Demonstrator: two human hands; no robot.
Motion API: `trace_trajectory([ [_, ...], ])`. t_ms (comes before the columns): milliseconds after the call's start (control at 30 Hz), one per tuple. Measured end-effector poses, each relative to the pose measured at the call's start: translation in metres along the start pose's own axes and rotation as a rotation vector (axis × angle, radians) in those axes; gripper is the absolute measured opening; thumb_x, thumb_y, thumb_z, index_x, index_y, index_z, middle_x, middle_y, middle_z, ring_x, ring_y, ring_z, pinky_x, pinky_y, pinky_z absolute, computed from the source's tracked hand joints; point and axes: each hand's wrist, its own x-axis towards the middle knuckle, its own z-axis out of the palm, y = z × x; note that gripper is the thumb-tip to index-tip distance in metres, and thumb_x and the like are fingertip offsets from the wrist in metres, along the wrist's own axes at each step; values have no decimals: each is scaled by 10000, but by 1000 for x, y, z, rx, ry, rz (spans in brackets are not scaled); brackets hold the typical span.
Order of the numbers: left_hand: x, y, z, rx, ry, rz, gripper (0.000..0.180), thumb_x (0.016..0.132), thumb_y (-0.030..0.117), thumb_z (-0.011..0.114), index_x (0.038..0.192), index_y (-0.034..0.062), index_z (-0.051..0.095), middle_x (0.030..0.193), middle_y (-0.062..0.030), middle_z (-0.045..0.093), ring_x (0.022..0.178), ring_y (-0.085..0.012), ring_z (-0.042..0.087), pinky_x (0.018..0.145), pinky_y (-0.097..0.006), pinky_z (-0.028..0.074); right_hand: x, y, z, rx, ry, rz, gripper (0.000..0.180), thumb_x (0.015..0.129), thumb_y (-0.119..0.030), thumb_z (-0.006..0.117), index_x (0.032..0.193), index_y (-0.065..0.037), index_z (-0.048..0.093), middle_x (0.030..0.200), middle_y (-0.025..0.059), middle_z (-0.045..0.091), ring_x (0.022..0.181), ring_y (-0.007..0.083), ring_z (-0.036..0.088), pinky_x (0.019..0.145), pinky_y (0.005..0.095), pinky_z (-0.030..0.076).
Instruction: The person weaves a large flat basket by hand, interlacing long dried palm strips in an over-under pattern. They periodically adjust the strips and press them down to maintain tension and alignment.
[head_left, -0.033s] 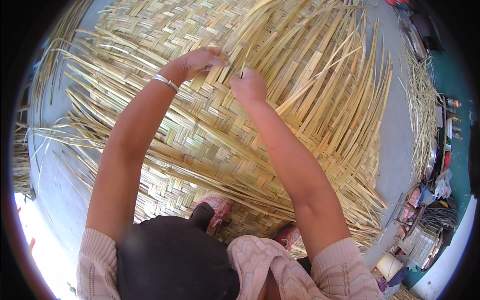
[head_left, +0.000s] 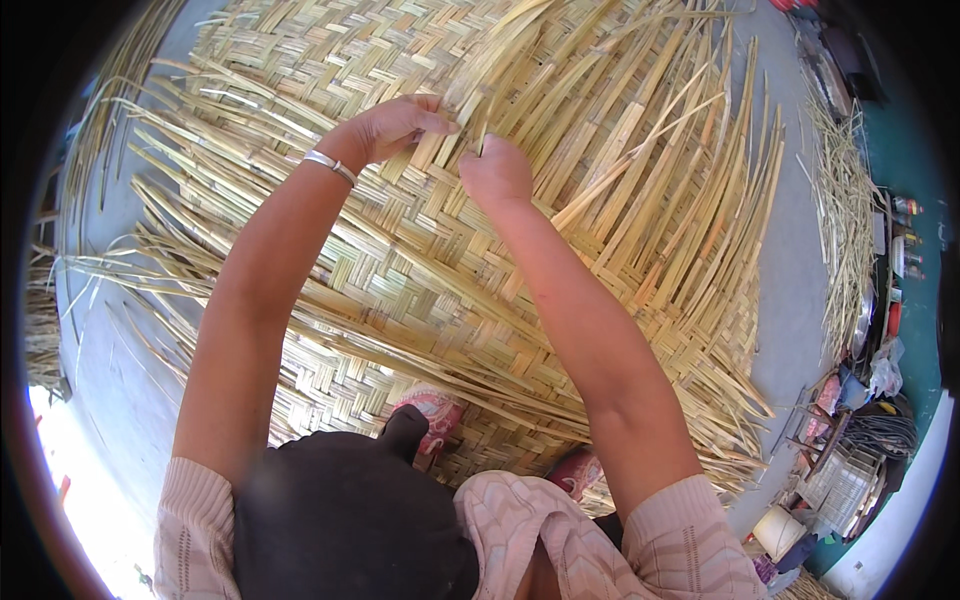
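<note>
A split-stem strip (head_left: 488,128) is pinched by the right hand (head_left: 498,172) over the twill-woven mat (head_left: 320,60); whether anything is gripped by the curled left hand (head_left: 400,122) cannot be told. The strip could be cracked by too sharp a bend.

Straw-yellow herringbone mat (head_left: 420,285), pink zigzag top (head_left: 690,540)
</note>
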Motion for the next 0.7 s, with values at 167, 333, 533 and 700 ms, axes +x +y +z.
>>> trace_trajectory([
  [167, -8, 1, 5, -118, -41, 40, 296, 818, 153, 718, 1078, 59, 613, 1023, -24, 643, 998, -156, 585, 961, -314, 426, -5, -7, -13, -109, -133, -106, 272, 830, -259, 593, 963, -24, 632, 945, 216, 667, 911, 389, 631, 810, 459, 497],
  [333, -13, 2, 8, -185, -55, 71, 295, 812, 168, 726, 1065, 59, 619, 1004, -46, 648, 988, -180, 595, 943, -339, 455, -10, -15, -19, -229, -195, -204, 251, 825, -215, 579, 998, -43, 639, 978, 200, 670, 925, 377, 639, 810, 456, 509],
  [533, -5, -5, 2, -189, -69, 71, 338, 844, 203, 690, 1114, 18, 608, 1059, -87, 652, 997, -214, 617, 943, -356, 479, -1, -22, -29, -321, -304, -277, 237, 806, -158, 556, 990, -76, 681, 996, 153, 685, 947, 340, 654, 795, 439, 529],
  [700, -3, -10, 0, -256, -86, 100, 353, 862, 206, 667, 1152, 17, 595, 1073, -76, 650, 1015, -212, 610, 956, -358, 464, 10, -19, -26, -283, -412, -234, 257, 798, -191, 581, 1012, -86, 679, 1020, 134, 683, 969, 325, 646, 820, 417, 523],
])
